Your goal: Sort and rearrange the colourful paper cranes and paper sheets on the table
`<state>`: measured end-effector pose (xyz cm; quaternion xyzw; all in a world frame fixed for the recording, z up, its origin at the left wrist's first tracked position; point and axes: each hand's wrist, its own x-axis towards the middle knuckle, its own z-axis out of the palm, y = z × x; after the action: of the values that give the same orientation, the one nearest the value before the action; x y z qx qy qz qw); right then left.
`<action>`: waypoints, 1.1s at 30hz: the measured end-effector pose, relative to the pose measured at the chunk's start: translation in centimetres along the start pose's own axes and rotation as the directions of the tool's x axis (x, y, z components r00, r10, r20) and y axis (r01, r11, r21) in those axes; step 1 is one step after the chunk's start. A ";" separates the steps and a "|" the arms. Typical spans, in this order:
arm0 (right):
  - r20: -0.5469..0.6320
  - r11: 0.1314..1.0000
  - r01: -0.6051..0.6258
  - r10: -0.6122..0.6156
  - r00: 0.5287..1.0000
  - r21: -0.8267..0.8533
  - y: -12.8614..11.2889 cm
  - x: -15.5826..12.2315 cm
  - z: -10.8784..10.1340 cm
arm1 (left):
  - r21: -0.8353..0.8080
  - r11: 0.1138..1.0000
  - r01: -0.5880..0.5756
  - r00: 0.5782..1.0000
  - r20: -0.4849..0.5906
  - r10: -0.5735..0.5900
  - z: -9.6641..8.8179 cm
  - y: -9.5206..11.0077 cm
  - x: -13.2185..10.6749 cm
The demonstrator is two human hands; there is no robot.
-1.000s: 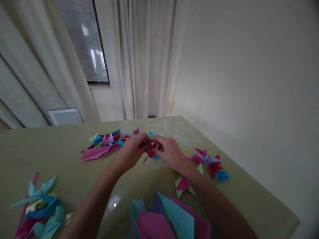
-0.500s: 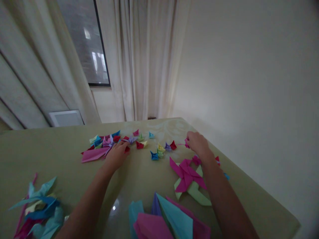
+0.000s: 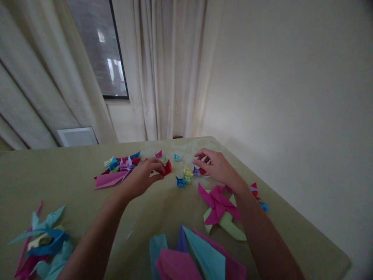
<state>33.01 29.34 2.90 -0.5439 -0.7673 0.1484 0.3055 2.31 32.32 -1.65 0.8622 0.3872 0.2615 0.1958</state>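
Note:
My left hand [image 3: 146,174] has its thumb and fingers closed at the tips around a small red folded paper piece [image 3: 167,168], just above the table. To the right, my right hand [image 3: 215,165] hovers with fingers apart and nothing visible in them. Beneath its fingertips lie a small purple folded piece [image 3: 196,171] and a red one [image 3: 202,171], partly hidden. Between the hands sit a blue folded piece [image 3: 180,181] and a yellow one [image 3: 188,172]. Left of my left hand is a heap of coloured origami [image 3: 118,169].
A magenta pinwheel-shaped fold [image 3: 218,204] lies on a pale green one [image 3: 233,229] by my right forearm. Large folded papers [image 3: 201,252] stand at the near edge. Blue paper cranes [image 3: 48,221] lie at lower left. A wall [image 3: 291,116] borders the table's right side.
My left hand has moved right from the heap, with the red piece now at its fingertips. My right hand has moved left and its fingers have opened; the pink piece no longer shows in them.

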 end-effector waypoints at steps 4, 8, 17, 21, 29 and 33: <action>0.152 0.949 0.120 -0.170 0.974 0.290 -2.5 -0.3 2.7 | -0.205 0.976 -0.070 0.988 0.123 0.097 0.7 3.2 0.3; 0.268 0.950 0.126 -0.205 0.941 0.285 -2.7 -0.3 3.4 | -0.129 0.992 -0.005 0.991 0.133 0.022 1.7 3.1 0.3; 0.273 0.984 0.068 -0.112 0.956 0.166 -1.5 0.0 6.9 | -0.173 0.984 0.048 0.997 -0.059 -0.059 4.8 -1.9 0.7; 0.330 0.992 0.125 -0.110 0.937 -0.024 -0.9 0.2 9.8 | 0.088 0.983 0.161 0.924 -0.363 -0.119 8.7 -6.0 0.2; 0.363 0.882 0.222 -0.063 0.930 -0.415 -0.7 -0.3 11.1 | 0.311 0.918 0.245 0.962 -0.191 -0.192 9.9 -6.1 -0.2; 0.283 0.889 0.165 -0.042 0.958 -0.426 -0.8 -0.1 10.0 | 0.265 0.928 0.261 0.964 -0.121 -0.236 8.1 -5.5 0.1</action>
<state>26.15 30.00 -4.40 -0.5323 -0.8429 0.0237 0.0748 4.15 34.78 -10.97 0.8128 0.5345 0.2147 0.0869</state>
